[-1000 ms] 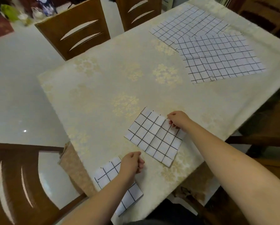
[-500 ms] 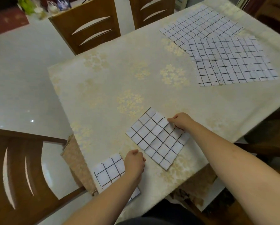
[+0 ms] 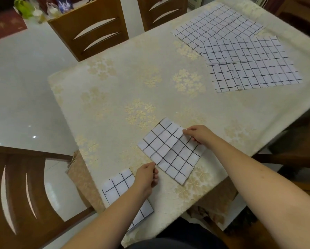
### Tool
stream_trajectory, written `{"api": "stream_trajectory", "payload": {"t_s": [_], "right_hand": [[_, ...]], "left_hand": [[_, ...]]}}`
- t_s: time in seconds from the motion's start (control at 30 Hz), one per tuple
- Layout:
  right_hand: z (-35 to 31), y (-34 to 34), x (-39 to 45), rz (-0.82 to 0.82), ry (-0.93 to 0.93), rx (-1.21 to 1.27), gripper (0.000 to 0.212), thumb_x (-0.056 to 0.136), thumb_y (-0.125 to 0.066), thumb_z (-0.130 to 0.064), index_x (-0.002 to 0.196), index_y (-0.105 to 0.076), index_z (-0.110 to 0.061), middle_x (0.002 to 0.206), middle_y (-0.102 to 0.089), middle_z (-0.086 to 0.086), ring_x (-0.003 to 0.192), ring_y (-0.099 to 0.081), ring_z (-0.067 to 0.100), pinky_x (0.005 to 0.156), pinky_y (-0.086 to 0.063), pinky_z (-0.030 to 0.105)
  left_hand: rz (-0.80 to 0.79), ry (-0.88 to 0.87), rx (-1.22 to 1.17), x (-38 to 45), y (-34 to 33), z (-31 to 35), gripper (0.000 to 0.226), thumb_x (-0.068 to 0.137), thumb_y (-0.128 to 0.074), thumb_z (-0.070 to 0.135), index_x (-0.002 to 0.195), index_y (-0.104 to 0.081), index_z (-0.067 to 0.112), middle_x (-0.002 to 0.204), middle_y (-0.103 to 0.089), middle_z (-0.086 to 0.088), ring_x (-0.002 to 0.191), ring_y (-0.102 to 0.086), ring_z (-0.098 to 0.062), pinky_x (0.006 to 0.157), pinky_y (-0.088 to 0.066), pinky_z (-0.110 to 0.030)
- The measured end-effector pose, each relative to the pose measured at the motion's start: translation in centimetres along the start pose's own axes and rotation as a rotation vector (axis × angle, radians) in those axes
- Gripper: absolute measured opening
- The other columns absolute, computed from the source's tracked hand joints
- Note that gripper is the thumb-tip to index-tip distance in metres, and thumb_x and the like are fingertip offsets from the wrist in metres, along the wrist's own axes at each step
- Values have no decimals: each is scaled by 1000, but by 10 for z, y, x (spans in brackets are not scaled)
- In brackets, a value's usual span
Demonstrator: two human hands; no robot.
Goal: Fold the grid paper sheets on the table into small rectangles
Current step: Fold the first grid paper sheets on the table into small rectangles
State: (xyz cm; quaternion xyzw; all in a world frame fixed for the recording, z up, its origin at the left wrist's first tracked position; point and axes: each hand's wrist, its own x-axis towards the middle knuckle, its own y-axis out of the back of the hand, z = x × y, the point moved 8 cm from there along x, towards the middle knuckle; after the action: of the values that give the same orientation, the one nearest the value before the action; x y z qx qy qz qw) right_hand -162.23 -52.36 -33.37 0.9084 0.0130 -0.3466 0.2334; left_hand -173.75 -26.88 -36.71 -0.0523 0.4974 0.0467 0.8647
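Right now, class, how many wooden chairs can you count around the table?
4, perhaps more out of frame. Two chair backs stand at the far side, one sits near left, and a dark one shows at the far right corner.

Cream tablecloth [image 3: 132, 83] w/ gold flower print. Wooden chairs: two at far side [image 3: 89, 31] [image 3: 161, 11], one near left [image 3: 23, 194]. Glossy white floor [image 3: 21, 87]; clutter far left.

Operator body: two bare forearms and hands.
We observe the left hand [image 3: 146, 178] and right hand [image 3: 199, 134] ungloved, forearms unsleeved, dark trouser fabric [image 3: 177, 238] at the bottom edge.
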Motion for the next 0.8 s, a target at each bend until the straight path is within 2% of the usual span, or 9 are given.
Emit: {"api": "stream_trajectory", "payload": {"t_s": [0.07,0.17,0.27,0.4,0.53,0.63,0.8], "right_hand": [[0,2,-2,11,5,22,28,88,-66,-40,94,-71,-13,62,-53,2,53,-46,12,48,-37,22],[3,6,-4,24,-12,86,28,88,-67,-39,94,-71,-12,60,-50,1,51,-44,12,47,-36,22],[8,9,-8,36,-40,122,27,89,-67,-38,94,-70,-12,60,-50,1,49,-43,12,45,-35,21],[17,11,-13,44,-61,186,24,90,-65,-35,93,-69,-11,61,-49,1,48,-42,12,46,-35,23],[27,15,-20,67,-91,259,19,91,-64,-34,88,-68,-16,59,-46,-1,46,-39,11,45,-31,22],[31,16,-26,77,-119,313,17,91,-64,-32,84,-67,-17,58,-45,-1,44,-38,9,41,-30,19],[32,17,-40,102,-121,370,16,93,-63,-30,84,-66,-17,56,-46,-3,44,-40,9,44,-32,20]], "left_hand": [[-24,1,-6,-1,-1,-1,13,97,-51,17,86,-54,13,62,-48,-1,48,-38,-12,42,-32,-21],[-57,-16,15,-3,-4,-4,13,100,-50,24,104,-59,16,65,-49,0,50,-39,-10,44,-33,-21],[-69,-35,40,-4,-8,-5,15,101,-50,25,111,-59,20,64,-48,0,51,-39,-10,44,-33,-20],[-107,22,-10,-2,-15,-9,15,98,-55,23,108,-60,12,60,-46,1,49,-37,-10,43,-32,-19],[-182,27,-26,-3,-23,-5,11,98,-55,25,98,-57,14,56,-42,2,49,-34,-9,42,-29,-18],[-204,30,21,-7,-24,-4,17,99,-54,27,87,-56,15,54,-40,2,47,-33,-9,42,-29,-18],[-164,5,34,-8,-19,0,12,98,-56,22,95,-62,13,53,-40,2,47,-33,-10,42,-31,-19]]}}
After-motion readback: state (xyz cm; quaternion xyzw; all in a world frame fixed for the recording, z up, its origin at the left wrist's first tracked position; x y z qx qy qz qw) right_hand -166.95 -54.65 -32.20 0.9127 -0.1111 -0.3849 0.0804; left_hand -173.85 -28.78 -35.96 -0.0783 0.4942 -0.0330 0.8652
